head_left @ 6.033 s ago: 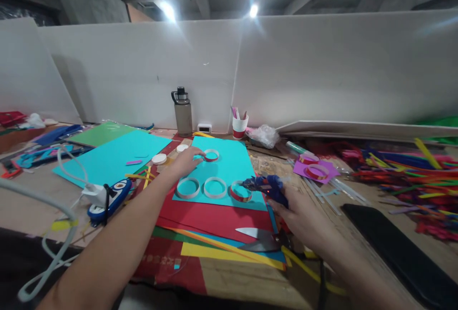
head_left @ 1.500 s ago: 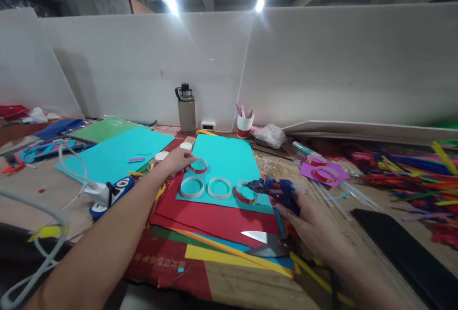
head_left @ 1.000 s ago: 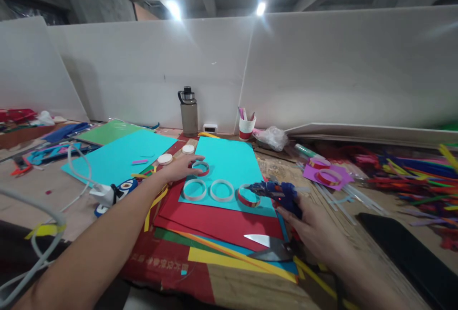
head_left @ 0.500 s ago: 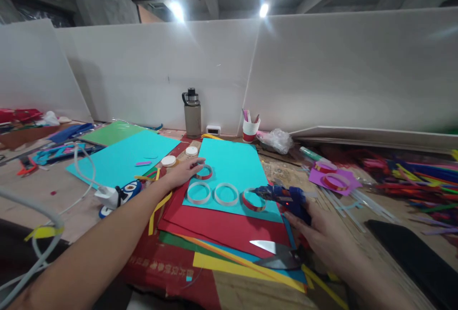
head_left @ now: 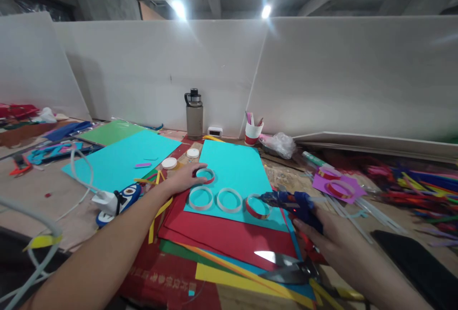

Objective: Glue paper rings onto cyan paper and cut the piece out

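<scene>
My right hand [head_left: 327, 231] grips a blue hot glue gun [head_left: 291, 203] with a small red light; its nozzle is over a red-and-white ring [head_left: 258, 206] on the turquoise sheet [head_left: 234, 160]. At the sheet's left side, my left hand [head_left: 186, 178] has thumb and fingers closed on the edge of another red-and-white ring [head_left: 205, 182]. Two white rings, a left one [head_left: 201, 207] and a middle one [head_left: 229, 209], lie in a row with the ring under the nozzle. Scissors [head_left: 286, 272] rest on the red sheet [head_left: 222, 226] below.
Two white-lidded jars [head_left: 169, 163] stand left of the sheet, with a bottle [head_left: 194, 118] behind. A cup of pencils [head_left: 254, 132] is at the back. A power strip [head_left: 123, 200] with cables lies left. On the right are a purple sheet [head_left: 354, 194] with rings and a black phone-like slab [head_left: 411, 264].
My left fingers have moved closer around the far ring's edge. The glue gun stays over the right-hand ring, its nozzle slightly farther right. The whole view has shifted a little.
</scene>
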Demonstrator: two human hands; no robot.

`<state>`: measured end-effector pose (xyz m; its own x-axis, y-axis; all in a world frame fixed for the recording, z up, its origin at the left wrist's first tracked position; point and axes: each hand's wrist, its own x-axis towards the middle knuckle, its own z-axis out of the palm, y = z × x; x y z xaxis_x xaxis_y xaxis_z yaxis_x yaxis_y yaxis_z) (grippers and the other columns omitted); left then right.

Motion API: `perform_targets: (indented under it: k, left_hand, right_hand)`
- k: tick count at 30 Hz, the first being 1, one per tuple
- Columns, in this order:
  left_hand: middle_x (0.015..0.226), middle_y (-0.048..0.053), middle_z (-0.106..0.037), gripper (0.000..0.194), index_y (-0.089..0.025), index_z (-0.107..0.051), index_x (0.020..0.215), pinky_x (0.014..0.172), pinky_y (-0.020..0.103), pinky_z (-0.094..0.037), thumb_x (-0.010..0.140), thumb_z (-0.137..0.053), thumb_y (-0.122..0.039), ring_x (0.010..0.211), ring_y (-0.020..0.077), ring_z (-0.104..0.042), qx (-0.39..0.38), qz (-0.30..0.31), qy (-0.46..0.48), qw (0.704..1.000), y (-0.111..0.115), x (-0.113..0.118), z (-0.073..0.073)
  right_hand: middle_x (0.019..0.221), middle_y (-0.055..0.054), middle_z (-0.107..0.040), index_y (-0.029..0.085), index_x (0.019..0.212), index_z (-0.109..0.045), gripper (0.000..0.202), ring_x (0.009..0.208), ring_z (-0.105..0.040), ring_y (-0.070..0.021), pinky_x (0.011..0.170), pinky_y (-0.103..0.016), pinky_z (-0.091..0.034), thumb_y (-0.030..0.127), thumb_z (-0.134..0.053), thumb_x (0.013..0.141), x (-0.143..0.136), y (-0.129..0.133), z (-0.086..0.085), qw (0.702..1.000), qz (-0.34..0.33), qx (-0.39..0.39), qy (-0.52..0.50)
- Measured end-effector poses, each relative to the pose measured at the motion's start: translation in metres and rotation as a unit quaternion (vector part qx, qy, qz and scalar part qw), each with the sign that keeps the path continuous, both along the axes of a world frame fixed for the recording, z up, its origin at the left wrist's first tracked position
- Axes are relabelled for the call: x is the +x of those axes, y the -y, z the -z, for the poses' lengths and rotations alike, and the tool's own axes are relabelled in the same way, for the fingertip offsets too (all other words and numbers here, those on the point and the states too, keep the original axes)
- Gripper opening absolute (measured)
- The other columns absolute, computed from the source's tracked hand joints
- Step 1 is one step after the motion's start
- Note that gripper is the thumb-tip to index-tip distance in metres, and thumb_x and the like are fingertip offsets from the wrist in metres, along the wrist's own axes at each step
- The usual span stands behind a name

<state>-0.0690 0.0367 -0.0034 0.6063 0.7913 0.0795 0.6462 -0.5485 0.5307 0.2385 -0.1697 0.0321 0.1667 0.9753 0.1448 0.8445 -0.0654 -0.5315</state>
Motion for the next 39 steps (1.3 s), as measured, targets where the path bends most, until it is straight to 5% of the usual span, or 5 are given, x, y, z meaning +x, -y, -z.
perform_targets:
  k: [12, 23, 30, 39]
  left_hand:
    - [0.142, 0.006, -0.05, 0.068, -0.023, -0.048, 0.137, 0.108, 0.038, -0.037, 0.079, -0.06, -0.056, 0.13, 0.0267, -0.046, -0.005, 0.009, 0.014, 1.0, -0.001, -0.001, 0.002]
    - [0.141, 0.007, -0.051, 0.072, -0.02, -0.046, 0.138, 0.107, 0.036, -0.039, 0.075, -0.065, -0.05, 0.128, 0.0256, -0.048, 0.01, 0.003, 0.047, 0.999, 0.001, -0.001, 0.006]
    - [0.135, 0.009, -0.056, 0.061, -0.018, -0.052, 0.131, 0.104, 0.04, -0.04, 0.076, -0.063, -0.042, 0.122, 0.0269, -0.052, 0.083, -0.114, 0.102, 0.985, -0.009, -0.005, -0.002]
    - [0.129, 0.01, -0.061, 0.057, -0.02, -0.057, 0.125, 0.098, 0.038, -0.042, 0.073, -0.065, -0.043, 0.115, 0.0299, -0.056, 0.126, -0.21, -0.031, 0.969, -0.02, -0.025, -0.004]
  right_hand:
    - [0.058, -0.006, -0.06, 0.025, 0.071, -0.059, 0.027, 0.066, -0.062, -0.0267, 0.061, -0.035, -0.046, 0.043, -0.044, 0.084, 0.007, -0.004, 0.002, 0.998, -0.021, 0.029, 0.052]
    - [0.072, -0.007, -0.067, 0.023, 0.074, -0.061, 0.028, 0.069, -0.062, -0.0247, 0.064, -0.035, -0.047, 0.043, -0.046, 0.084, 0.012, -0.008, 0.006, 0.999, -0.032, -0.002, 0.029]
    - [0.089, -0.008, -0.072, 0.021, 0.095, -0.067, 0.032, 0.081, -0.065, -0.027, 0.069, -0.036, -0.05, 0.044, -0.047, 0.084, 0.012, -0.009, 0.009, 0.999, -0.037, -0.013, -0.014]
    - [0.099, -0.01, -0.072, 0.022, 0.098, -0.066, 0.032, 0.094, -0.065, -0.03, 0.08, -0.04, -0.051, 0.043, -0.046, 0.085, 0.008, -0.008, 0.015, 0.998, -0.041, 0.002, -0.04]
